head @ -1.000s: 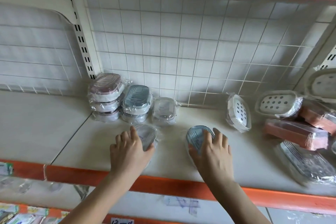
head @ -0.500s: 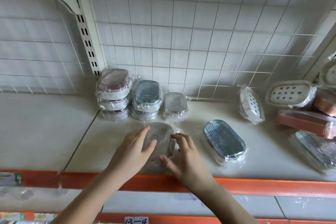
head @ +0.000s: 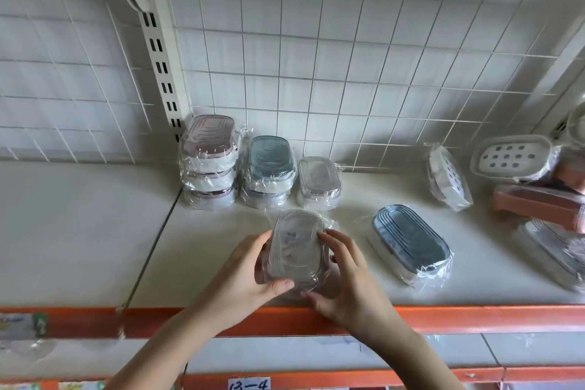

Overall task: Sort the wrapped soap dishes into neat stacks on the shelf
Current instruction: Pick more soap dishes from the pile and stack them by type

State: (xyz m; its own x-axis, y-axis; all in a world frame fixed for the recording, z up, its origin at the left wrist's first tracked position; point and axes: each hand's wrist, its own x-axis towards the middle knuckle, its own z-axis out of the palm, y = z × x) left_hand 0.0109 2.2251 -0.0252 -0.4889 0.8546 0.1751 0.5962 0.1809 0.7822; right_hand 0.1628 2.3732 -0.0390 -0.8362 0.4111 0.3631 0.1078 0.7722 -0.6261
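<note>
Two hands, left (head: 243, 275) and right (head: 351, 282), gripping clear wrapped soap dish (head: 296, 247) between them

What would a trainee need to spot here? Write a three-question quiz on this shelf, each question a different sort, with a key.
1. True or false: both the left hand and the right hand grip the clear soap dish.
2. How many dishes are in the pink stack by the upright?
A. one B. two C. three
3. Fill in: the loose blue dish lies flat on the shelf to the ____ of the held dish.

Key: 1 true; 2 C; 3 right.
</note>
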